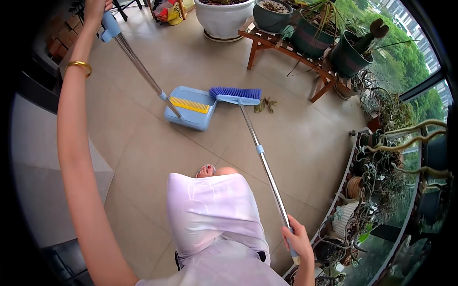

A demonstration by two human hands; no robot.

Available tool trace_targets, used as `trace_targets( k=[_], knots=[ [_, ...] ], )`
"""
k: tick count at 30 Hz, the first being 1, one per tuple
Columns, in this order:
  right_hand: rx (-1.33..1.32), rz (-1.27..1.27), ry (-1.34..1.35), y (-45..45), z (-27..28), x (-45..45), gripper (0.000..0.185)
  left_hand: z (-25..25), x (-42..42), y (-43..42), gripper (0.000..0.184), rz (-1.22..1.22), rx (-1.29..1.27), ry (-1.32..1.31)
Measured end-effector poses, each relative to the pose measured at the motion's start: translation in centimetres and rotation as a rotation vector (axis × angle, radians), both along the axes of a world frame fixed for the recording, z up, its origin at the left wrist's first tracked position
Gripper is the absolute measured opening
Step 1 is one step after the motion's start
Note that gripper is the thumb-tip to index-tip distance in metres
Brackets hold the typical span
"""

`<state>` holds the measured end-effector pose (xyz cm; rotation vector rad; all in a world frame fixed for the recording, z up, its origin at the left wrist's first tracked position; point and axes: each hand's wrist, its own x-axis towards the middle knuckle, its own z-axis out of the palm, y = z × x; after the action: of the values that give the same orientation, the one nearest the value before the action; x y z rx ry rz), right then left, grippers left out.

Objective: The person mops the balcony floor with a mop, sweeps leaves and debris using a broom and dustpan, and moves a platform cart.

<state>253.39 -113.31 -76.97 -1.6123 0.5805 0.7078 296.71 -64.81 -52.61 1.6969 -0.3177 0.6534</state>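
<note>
My left hand point(97, 10) is closed around the top of the dustpan's long metal handle, at the upper left. The light blue dustpan point(194, 120) with a yellow comb strip point(190, 105) lies on the floor, its opening toward the broom. My right hand point(298, 240) grips the lower end of the broom's metal pole point(271, 180). The broom's purple-blue bristles point(238, 92) rest on the floor, beside the dustpan's right edge. Dry leaves point(266, 105) lie just right of the broom head.
A wooden bench point(281, 46) with potted plants stands at the upper right, near a large white pot point(224, 20). More plants line the curved window side at right. My foot point(206, 171) is on the tiled floor point(148, 157).
</note>
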Motion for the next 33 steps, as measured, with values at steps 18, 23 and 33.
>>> trace_targets(
  k=[18,23,33],
  knots=[
    [-0.233,-0.129,-0.313,-1.2,-6.8,13.5,0.014,-0.2,0.6,0.2,0.047,-0.038,0.002,-0.043],
    [-0.272,-0.071,-0.337,-1.0,-9.9,18.4,0.016,0.0,0.3,0.1,0.049,-0.031,-0.006,-0.008],
    [-0.737,0.176,-0.338,-9.9,-8.1,15.8,0.043,-0.1,0.8,0.6,0.053,-0.016,0.03,-0.008]
  ],
)
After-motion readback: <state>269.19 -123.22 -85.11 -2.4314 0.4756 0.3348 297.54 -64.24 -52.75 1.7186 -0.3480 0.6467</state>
